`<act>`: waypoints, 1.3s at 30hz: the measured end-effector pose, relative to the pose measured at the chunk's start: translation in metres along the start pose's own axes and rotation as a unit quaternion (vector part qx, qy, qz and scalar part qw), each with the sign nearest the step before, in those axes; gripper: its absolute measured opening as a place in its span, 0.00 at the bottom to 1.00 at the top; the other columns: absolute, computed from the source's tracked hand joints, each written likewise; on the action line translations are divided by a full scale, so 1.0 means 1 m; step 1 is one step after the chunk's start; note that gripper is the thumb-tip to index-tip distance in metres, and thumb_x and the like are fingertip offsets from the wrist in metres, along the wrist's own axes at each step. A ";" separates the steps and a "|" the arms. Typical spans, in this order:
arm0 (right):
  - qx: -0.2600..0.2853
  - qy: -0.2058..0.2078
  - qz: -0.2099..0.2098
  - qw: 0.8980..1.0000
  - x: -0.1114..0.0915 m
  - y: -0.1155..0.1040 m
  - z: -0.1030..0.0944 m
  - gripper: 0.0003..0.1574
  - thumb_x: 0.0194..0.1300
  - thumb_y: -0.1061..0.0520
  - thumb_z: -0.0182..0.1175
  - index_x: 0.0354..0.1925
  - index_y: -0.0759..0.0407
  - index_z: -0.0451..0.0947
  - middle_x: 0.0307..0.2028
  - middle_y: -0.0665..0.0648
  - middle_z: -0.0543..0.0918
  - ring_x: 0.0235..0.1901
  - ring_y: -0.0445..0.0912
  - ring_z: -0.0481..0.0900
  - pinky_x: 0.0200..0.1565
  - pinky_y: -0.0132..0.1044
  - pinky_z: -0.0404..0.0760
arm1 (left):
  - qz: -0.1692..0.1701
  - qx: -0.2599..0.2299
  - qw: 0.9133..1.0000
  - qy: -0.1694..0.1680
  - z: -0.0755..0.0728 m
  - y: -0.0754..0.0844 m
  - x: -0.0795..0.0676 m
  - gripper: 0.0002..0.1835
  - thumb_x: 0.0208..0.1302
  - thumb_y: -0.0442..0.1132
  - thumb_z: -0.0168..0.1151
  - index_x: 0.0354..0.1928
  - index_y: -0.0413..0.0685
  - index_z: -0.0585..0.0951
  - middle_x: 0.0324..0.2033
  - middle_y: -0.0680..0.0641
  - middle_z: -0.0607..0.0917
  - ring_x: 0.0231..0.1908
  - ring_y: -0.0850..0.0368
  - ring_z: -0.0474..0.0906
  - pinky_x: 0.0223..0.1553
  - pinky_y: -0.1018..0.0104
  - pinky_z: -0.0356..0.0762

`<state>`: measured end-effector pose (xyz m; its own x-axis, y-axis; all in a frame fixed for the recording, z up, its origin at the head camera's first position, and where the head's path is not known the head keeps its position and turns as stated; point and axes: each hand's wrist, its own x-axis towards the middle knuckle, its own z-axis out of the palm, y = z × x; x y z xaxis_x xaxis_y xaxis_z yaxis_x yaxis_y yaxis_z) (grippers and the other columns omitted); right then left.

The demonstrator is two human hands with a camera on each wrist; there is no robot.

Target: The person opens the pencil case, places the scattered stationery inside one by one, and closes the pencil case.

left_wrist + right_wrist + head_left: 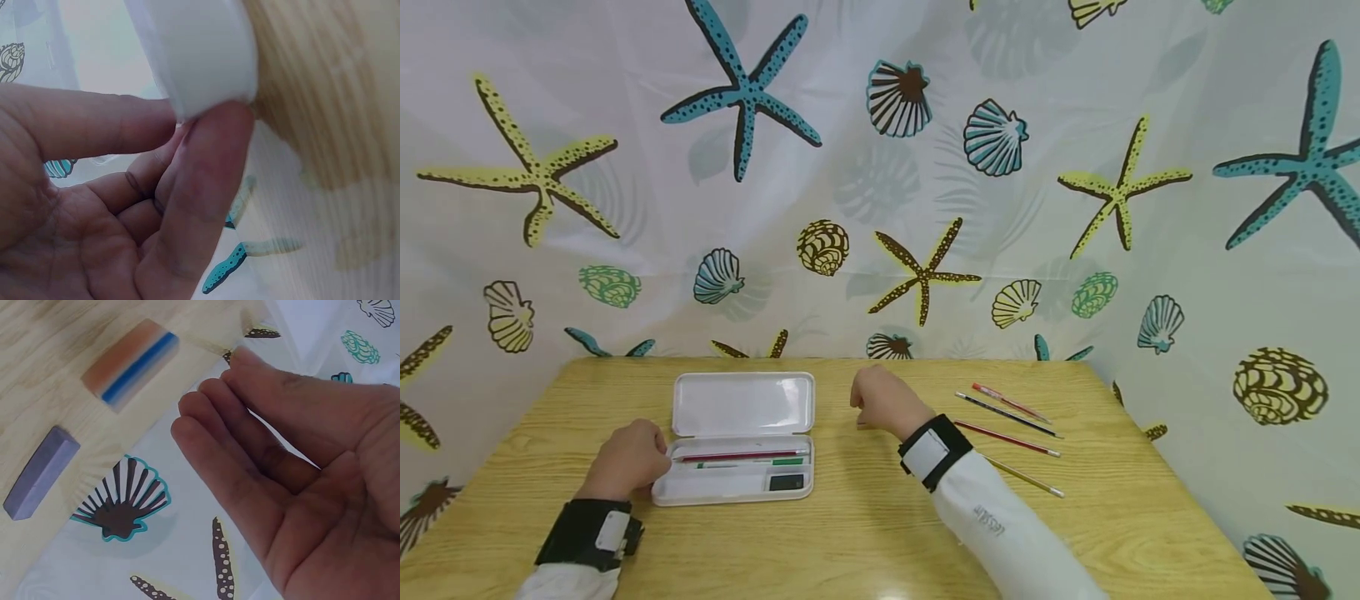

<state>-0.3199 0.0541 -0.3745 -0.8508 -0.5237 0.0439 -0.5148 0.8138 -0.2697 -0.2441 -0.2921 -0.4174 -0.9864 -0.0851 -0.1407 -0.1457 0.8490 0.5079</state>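
Note:
A white pencil case point(718, 490) lies with its lid point(743, 404) raised back. My left hand point(628, 454) pinches the case's left end; in the left wrist view, thumb and a finger meet at the white corner point(206, 56). Inside lie a red pencil point(741, 456), a green-and-white pen point(788, 461) and a dark block point(786, 482). To the right of the case, my right hand point(887, 400) is over the table, fingers loosely bent, holding nothing. Ahead of its fingertips in the right wrist view are an orange, white and blue eraser point(131, 364) and a purple-grey block point(41, 473).
Right of my right hand lie a red pen point(1011, 403), a dark pencil point(1009, 415), a red pencil point(1011, 438) and a yellow pencil point(1026, 478), partly behind the forearm. A cloth with starfish and shells point(850, 183) hangs behind the wooden table point(775, 550).

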 end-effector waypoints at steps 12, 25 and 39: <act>-0.030 -0.016 -0.015 0.999 0.009 0.011 0.010 0.12 0.53 0.63 0.78 0.24 0.63 0.83 0.23 0.50 0.76 0.27 0.42 0.70 0.34 0.35 0.73 | -0.007 -0.003 1.000 0.000 0.000 0.001 -0.001 0.07 0.56 0.28 0.61 0.35 0.29 0.76 0.28 0.39 0.78 0.26 0.48 0.76 0.28 0.60 0.75; -0.046 -0.017 -0.032 0.998 0.016 0.020 0.024 0.26 0.56 0.65 0.76 0.15 0.58 0.69 0.17 0.47 0.60 0.21 0.41 0.56 0.27 0.33 0.60 | 0.006 0.001 1.000 0.003 0.000 -0.001 -0.002 0.06 0.55 0.28 0.59 0.33 0.30 0.75 0.27 0.40 0.76 0.27 0.47 0.75 0.28 0.60 0.72; -0.091 -0.012 -0.013 0.996 0.017 0.017 0.027 0.08 0.55 0.65 0.76 0.26 0.58 0.85 0.27 0.50 0.84 0.29 0.42 0.79 0.34 0.35 0.81 | 0.012 -0.002 1.000 0.011 0.001 -0.002 -0.002 0.05 0.54 0.28 0.59 0.33 0.31 0.76 0.27 0.40 0.76 0.27 0.47 0.75 0.27 0.60 0.72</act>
<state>-0.3404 0.0518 -0.4046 -0.8355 -0.5489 0.0254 -0.5488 0.8312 -0.0895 -0.2420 -0.2928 -0.4191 -0.9911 -0.0760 -0.1096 -0.1220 0.8486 0.5148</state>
